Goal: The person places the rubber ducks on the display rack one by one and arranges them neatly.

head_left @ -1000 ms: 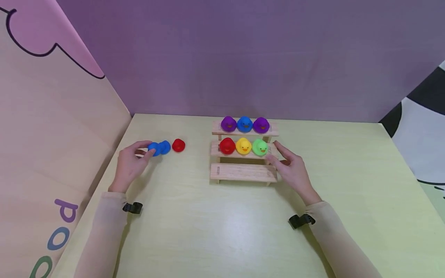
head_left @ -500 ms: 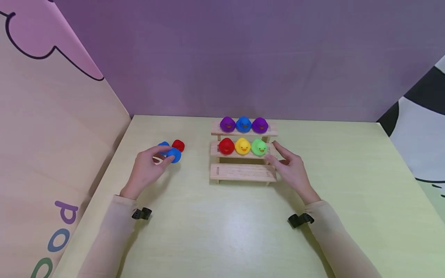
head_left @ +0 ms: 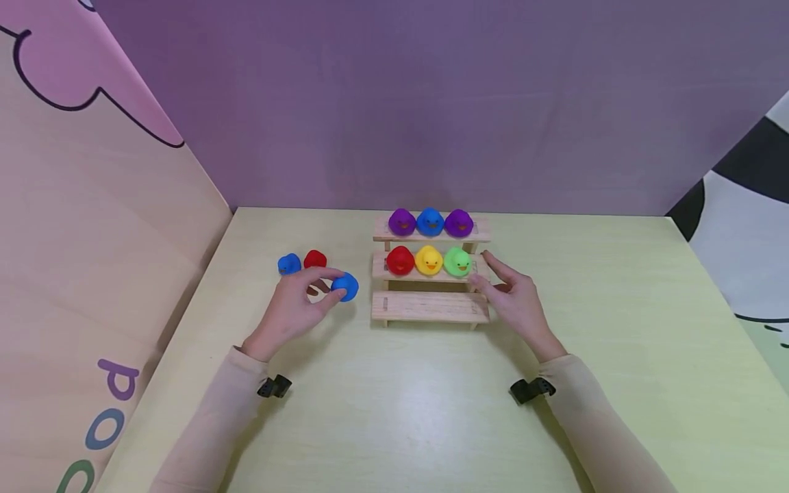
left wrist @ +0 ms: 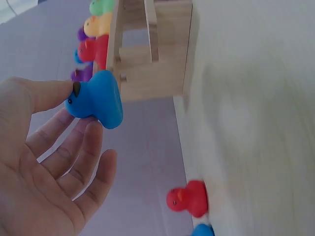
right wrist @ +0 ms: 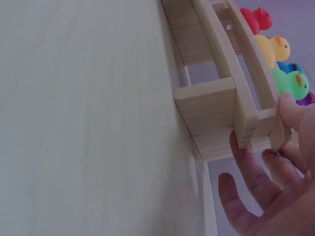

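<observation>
My left hand [head_left: 294, 313] pinches a blue rubber duck [left wrist: 101, 98] between thumb and fingers, above the table and left of the three-tier wooden stand [head_left: 430, 306]. My right hand [head_left: 518, 301] grips the right end of the stand's middle tier, thumb at the front edge, beside a green duck [head_left: 457, 261]. To that duck's left on the same tier sit a yellow duck [head_left: 429, 260] and a red duck [head_left: 401, 261]. The top tier carries a purple duck [head_left: 403, 222], a blue duck [head_left: 430, 222] and another purple duck [head_left: 459, 223]. No duck stands on the lowest tier.
Behind my left hand, a second blue duck [head_left: 288, 263] and a red duck [head_left: 315, 259] stand on the pale table [head_left: 394, 411]. A purple wall [head_left: 431, 103] rises along the back edge, and a printed panel [head_left: 92, 239] borders the left side.
My left hand has carried the blue duck rightward and nearer, away from the other blue duck and past the red one. My right hand stays at the stand.
</observation>
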### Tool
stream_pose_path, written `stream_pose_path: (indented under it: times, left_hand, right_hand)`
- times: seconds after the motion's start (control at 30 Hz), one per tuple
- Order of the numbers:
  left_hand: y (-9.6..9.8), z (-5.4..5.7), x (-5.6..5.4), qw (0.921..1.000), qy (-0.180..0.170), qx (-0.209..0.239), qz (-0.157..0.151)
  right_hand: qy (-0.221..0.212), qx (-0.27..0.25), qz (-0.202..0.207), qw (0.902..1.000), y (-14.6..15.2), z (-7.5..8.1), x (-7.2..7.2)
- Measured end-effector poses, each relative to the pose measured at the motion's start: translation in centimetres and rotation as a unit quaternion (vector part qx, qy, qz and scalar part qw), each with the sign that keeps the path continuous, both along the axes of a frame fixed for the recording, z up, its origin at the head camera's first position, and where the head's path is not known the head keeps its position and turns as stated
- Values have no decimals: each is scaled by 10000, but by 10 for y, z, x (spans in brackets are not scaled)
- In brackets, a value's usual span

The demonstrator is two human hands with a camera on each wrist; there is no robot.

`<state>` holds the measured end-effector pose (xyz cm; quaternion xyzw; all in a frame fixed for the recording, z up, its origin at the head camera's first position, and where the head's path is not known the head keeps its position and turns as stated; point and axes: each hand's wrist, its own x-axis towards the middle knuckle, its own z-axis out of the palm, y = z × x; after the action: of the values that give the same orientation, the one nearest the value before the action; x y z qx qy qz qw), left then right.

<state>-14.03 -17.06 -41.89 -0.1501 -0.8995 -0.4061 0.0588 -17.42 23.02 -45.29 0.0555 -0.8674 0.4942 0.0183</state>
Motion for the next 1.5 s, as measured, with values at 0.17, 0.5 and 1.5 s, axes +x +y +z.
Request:
stream_pose_path:
  times: [0.17,0.5,1.5]
  left_hand:
    - [18,0,2,9999,29,-23,-118]
    - [54,3,2,9984,101,-46,-547]
    - [114,-8,2,9920,34,-105,-1255]
  right_hand:
    - [31,101,-12,9999,0,1,0]
    - [16,83,-79,9999,-1,0,0]
    - [41,95,-187,9998,-2,0,1]
